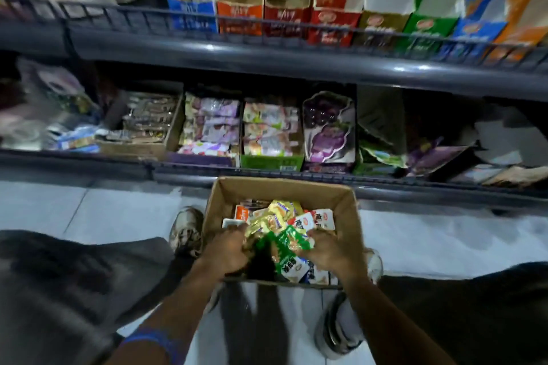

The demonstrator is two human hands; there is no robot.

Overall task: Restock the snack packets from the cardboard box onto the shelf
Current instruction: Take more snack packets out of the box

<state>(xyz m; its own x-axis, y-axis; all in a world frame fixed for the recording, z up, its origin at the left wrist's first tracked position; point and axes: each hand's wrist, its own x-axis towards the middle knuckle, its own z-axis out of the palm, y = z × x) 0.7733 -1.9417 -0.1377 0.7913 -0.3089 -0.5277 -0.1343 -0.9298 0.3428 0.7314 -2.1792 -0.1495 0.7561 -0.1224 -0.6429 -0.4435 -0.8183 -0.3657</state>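
Snack packets (281,225) fill the cardboard box (284,190) below the shelf (296,179); both hands' fingers clamped on packets, shoes flanking

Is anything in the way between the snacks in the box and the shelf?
Nothing visible blocks it. Both hands, left and right, are already on the packets in the open box. The lower shelf sits right behind the box, but its low front rail needs lifting over.

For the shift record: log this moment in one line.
stage: gathering packets | left hand: in cardboard box, on packets | right hand: on green packet | lower shelf: behind box
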